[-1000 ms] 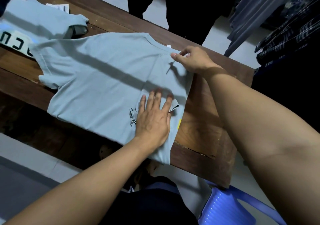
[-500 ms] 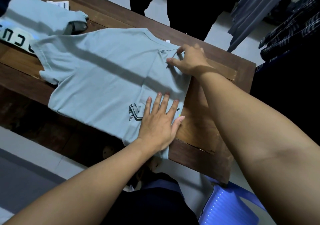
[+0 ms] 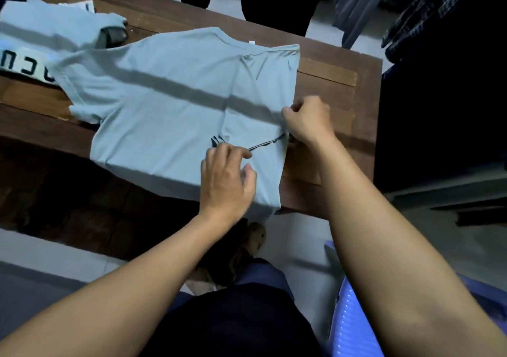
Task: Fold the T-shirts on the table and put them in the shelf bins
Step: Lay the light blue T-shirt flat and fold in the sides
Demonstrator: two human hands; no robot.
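I have the light blue T-shirt (image 3: 170,104) spread flat on the wooden tabletop (image 3: 337,87), its collar toward the far side and its hem draping a little over the near edge. One short sleeve sticks out to the left, while the right side is folded in over the body, so the shirt ends in a straight edge on that side. A bit of dark print shows along the lower rim of that folded panel. My left hand (image 3: 225,181) sits on the cloth near the hem, with its fingers bent and their tips at the printed rim; the thumb is raised just beside them, and I cannot tell whether they actually pinch the fabric or only press on it. My right hand (image 3: 307,120) is curled into a loose fist at the shirt's right edge, knuckles up, gripping the cloth there, with creases running toward it. At the far left corner of the tabletop lies a second pale blue T-shirt (image 3: 49,32), crumpled, with a white band of black letters showing; it touches the sleeve of the one I am working on. A blue plastic chair (image 3: 354,315) stands under my right forearm, and dark garments (image 3: 439,13) hang beyond the tabletop on the right.
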